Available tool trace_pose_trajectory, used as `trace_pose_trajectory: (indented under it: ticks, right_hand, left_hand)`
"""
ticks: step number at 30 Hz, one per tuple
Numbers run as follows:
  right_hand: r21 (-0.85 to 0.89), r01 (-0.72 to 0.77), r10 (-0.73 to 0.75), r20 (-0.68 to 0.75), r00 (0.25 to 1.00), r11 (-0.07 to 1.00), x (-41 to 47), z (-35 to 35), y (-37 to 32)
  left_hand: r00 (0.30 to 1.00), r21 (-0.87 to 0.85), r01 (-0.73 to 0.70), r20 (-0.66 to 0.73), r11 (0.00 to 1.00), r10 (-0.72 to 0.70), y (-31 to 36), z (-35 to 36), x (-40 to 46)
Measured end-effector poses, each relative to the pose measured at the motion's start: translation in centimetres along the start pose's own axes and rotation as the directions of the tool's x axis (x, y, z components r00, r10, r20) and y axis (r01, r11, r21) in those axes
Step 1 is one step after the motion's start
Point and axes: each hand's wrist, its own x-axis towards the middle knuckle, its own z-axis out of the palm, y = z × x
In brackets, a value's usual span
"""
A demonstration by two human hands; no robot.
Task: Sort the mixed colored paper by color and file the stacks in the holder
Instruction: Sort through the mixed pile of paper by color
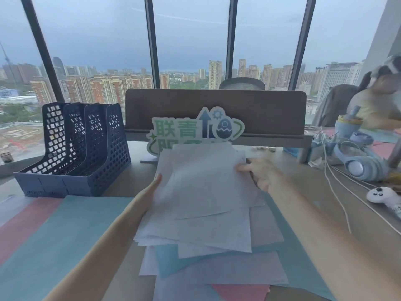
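Two hands held a loose sheaf of white sheets point(204, 192) above the worktop point(308, 205), and we judged the step in hand to be squaring that sheaf before filing it. Nearest us, mixed blue, white and pink paper point(217, 272) lay fanned under the sheaf, with blue and pink sheets point(54, 231) spread to the left. Our left hand point(152, 187) lay along the sheaf's left edge, its fingers hidden beneath the paper, so we could not tell how they sat; our right hand point(260, 172) gripped the right edge, thumb on top and fingers curled round it. To do this well, we reckoned the corners needed tapping flush on the worktop, both edges pressed inward evenly, since the sheets sat skewed and could slide apart. Farther off, at left, the blue slotted holder point(82, 148) stood upright with every slot apparently unfilled. Behind the sheaf stood a green-lettered sign point(195, 129).
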Motion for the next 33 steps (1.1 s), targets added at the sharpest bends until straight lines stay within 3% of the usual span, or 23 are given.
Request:
trace_pose_trajectory:
  ticks: [7, 10, 14, 17, 20, 26, 30, 33]
  right_hand:
    - [0.100, -0.027, 0.040, -0.133, 0.990, 0.995, 1.0, 0.8, 3.0]
    - [0.069, -0.140, 0.145, -0.071, 0.987, 0.988, 2.3, 0.8, 5.9]
    - [0.064, -0.184, 0.186, -0.028, 0.982, 0.981, 4.2, 0.1, 8.9]
    - [0.067, -0.048, 0.054, -0.083, 0.995, 0.997, 0.3, 1.5, 5.6]
    - [0.049, 0.148, -0.143, -0.086, 0.986, 0.988, -1.6, 2.2, 2.7]
    - [-0.024, 0.569, -0.568, -0.101, 0.817, 0.822, -5.6, 3.6, -2.2]
    - [-0.117, 0.651, -0.662, -0.125, 0.739, 0.750, -6.8, 4.1, -3.0]
    - [-0.133, 0.641, -0.654, -0.120, 0.747, 0.756, -6.8, 4.0, -2.7]
  left_hand:
    - [0.996, 0.163, -0.088, 0.015, 0.983, 0.086, -1.0, 1.6, 0.2]
    - [0.995, 0.129, -0.093, 0.055, 0.987, 0.087, -1.6, 2.2, 0.4]
    - [0.994, 0.150, -0.071, 0.096, 0.986, 0.057, -2.0, 2.3, 0.9]
    - [0.990, 0.194, -0.087, 0.125, 0.977, 0.063, -1.7, 2.4, 1.0]
    - [0.978, 0.244, -0.202, 0.100, 0.949, 0.182, -0.9, 2.6, 1.0]
    - [0.866, 0.203, -0.487, -0.014, 0.850, 0.500, 1.7, 3.7, 0.6]
    - [0.846, 0.085, -0.531, -0.011, 0.843, 0.533, 2.3, 4.2, 0.0]
    - [0.860, 0.035, -0.511, 0.020, 0.859, 0.510, 1.9, 4.1, -0.1]
